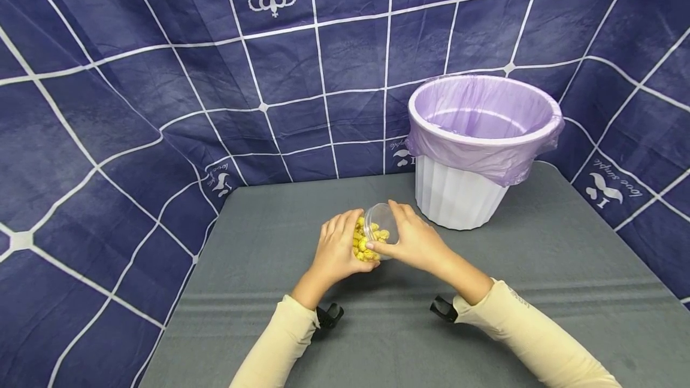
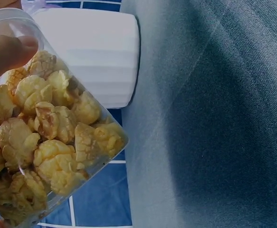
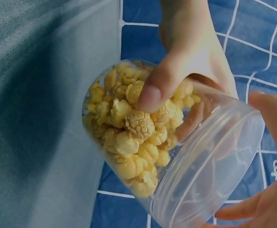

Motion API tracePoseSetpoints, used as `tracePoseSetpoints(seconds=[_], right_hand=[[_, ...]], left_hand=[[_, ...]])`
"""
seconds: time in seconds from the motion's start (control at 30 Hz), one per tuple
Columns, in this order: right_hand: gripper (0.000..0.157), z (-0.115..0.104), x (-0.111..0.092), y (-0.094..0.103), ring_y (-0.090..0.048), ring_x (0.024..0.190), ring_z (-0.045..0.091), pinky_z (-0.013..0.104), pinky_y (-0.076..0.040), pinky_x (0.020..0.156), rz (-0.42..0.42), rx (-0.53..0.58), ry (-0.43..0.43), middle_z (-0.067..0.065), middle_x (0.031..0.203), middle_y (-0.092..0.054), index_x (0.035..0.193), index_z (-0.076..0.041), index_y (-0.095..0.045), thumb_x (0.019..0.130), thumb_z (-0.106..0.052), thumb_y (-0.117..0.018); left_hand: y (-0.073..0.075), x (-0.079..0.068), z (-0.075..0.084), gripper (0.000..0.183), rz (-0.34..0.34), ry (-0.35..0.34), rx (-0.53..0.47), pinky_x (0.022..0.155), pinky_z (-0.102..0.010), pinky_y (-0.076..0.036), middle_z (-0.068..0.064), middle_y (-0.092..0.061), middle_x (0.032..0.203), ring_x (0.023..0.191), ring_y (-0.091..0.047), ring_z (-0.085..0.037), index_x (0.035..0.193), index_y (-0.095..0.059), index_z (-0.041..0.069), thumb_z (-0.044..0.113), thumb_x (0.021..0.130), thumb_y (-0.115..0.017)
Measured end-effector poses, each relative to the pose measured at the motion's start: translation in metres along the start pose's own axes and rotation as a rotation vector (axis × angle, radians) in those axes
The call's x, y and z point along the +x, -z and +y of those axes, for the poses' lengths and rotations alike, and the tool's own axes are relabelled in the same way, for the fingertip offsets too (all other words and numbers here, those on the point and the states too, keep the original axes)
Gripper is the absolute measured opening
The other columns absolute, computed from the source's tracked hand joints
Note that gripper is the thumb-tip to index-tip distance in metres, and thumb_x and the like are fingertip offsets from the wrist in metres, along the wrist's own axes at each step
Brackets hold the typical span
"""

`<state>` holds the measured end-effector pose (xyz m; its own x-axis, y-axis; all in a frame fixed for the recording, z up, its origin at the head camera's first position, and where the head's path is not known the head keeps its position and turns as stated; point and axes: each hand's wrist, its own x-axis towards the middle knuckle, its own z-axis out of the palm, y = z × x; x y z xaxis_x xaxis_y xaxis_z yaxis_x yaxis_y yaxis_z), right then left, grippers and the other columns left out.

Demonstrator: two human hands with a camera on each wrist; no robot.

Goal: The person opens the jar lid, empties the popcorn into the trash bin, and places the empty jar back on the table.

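Note:
A clear plastic jar [image 3: 128,128] of yellow popcorn [image 2: 57,161] is held tilted above the grey table, its lidded end toward the right hand. My left hand [image 1: 335,244] grips the jar body, thumb pressed along its side. At the other end, the right hand [image 1: 417,241] holds the clear round lid [image 3: 219,161] by its edge, thumb and fingers on opposite sides. The lid sits over the jar's mouth. Popcorn fills much of the jar; the space near the lid shows none in the right wrist view.
A white bin [image 1: 458,193] with a purple liner bag [image 1: 485,163] folded over its rim stands at the back right of the grey table [image 1: 259,238]. Blue cloth [image 1: 302,76] with white lines hangs behind and on both sides.

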<state>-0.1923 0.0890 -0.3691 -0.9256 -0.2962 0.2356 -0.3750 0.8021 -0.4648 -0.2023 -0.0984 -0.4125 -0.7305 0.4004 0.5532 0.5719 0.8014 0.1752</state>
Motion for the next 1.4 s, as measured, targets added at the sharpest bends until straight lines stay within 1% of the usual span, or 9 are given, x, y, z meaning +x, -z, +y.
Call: tracePoseSetpoints(seconds=[0.27,0.43,0.6,0.77,0.87,1.0,1.13,1.27,1.4], right_hand=[[0.096,0.006,0.0,0.0,-0.05,0.111,0.031,0.048,-0.046,0.087,-0.031,0.069,0.037,0.016,0.122,-0.045,0.138,-0.007,-0.032,0.066,-0.059,-0.066],[0.096,0.011,0.0,-0.001,-0.049,0.111,0.031,0.048,-0.046,0.088,-0.029,0.098,0.098,0.015,0.124,-0.044,0.139,-0.011,-0.03,0.064,-0.055,-0.071],[0.097,0.018,0.001,-0.002,-0.045,0.115,0.032,0.049,-0.047,0.085,-0.021,0.067,0.214,0.014,0.128,-0.04,0.139,-0.016,-0.03,0.061,-0.052,-0.074],[0.096,0.025,0.004,-0.001,-0.043,0.117,0.032,0.046,-0.046,0.089,-0.018,0.047,0.389,0.014,0.131,-0.038,0.138,-0.014,-0.032,0.06,-0.044,-0.076],[0.096,0.029,0.005,0.001,-0.04,0.12,0.031,0.045,-0.044,0.093,-0.045,0.063,0.447,0.014,0.134,-0.036,0.139,-0.014,-0.031,0.06,-0.041,-0.078],[0.099,0.028,0.006,0.003,-0.034,0.127,0.031,0.048,-0.039,0.098,-0.091,0.098,0.4,0.012,0.14,-0.031,0.142,-0.017,-0.024,0.063,-0.046,-0.077],[0.103,0.021,0.004,0.004,-0.03,0.133,0.033,0.051,-0.033,0.102,-0.09,0.158,0.24,0.014,0.146,-0.027,0.145,-0.014,-0.017,0.067,-0.052,-0.072],[0.098,0.011,0.003,0.003,-0.04,0.127,0.036,0.051,-0.039,0.097,-0.061,0.129,0.067,0.02,0.144,-0.03,0.144,-0.006,-0.019,0.073,-0.058,-0.063],[0.095,0.005,0.003,0.001,-0.05,0.116,0.039,0.051,-0.044,0.09,-0.068,0.061,-0.007,0.024,0.136,-0.04,0.14,-0.001,-0.026,0.074,-0.06,-0.06]], left_hand=[[0.0,-0.001,0.001,0.1,0.002,-0.033,0.025,0.09,-0.043,-0.038,-0.006,-0.051,0.121,0.109,-0.048,-0.024,0.129,-0.039,0.012,0.054,0.047,-0.079],[0.0,-0.001,0.001,0.1,0.012,-0.036,0.044,0.09,-0.044,-0.038,-0.007,-0.051,0.12,0.109,-0.048,-0.025,0.129,-0.039,0.012,0.053,0.047,-0.079],[0.0,-0.001,0.001,0.098,-0.004,-0.032,0.053,0.091,-0.044,-0.038,-0.007,-0.051,0.121,0.11,-0.048,-0.024,0.129,-0.039,0.012,0.053,0.049,-0.079],[0.001,-0.002,0.0,0.102,-0.023,-0.036,0.055,0.091,-0.044,-0.038,-0.007,-0.05,0.121,0.11,-0.048,-0.024,0.129,-0.038,0.012,0.052,0.046,-0.081],[0.001,-0.003,-0.001,0.103,-0.033,-0.038,0.046,0.09,-0.044,-0.038,-0.008,-0.05,0.122,0.11,-0.048,-0.024,0.129,-0.038,0.011,0.051,0.046,-0.082],[0.001,-0.002,-0.001,0.101,-0.033,-0.026,0.036,0.09,-0.044,-0.038,-0.008,-0.05,0.122,0.111,-0.048,-0.025,0.129,-0.038,0.012,0.052,0.046,-0.081],[0.002,-0.001,-0.001,0.1,-0.026,-0.003,0.036,0.09,-0.043,-0.038,-0.007,-0.051,0.121,0.111,-0.047,-0.025,0.128,-0.039,0.013,0.052,0.047,-0.08],[0.002,0.0,-0.001,0.099,-0.026,0.01,0.038,0.09,-0.043,-0.037,-0.007,-0.05,0.121,0.111,-0.047,-0.027,0.128,-0.039,0.013,0.053,0.047,-0.08],[0.003,0.0,0.0,0.1,-0.039,0.021,0.023,0.091,-0.044,-0.037,-0.008,-0.05,0.122,0.111,-0.047,-0.028,0.129,-0.039,0.013,0.052,0.047,-0.08]])
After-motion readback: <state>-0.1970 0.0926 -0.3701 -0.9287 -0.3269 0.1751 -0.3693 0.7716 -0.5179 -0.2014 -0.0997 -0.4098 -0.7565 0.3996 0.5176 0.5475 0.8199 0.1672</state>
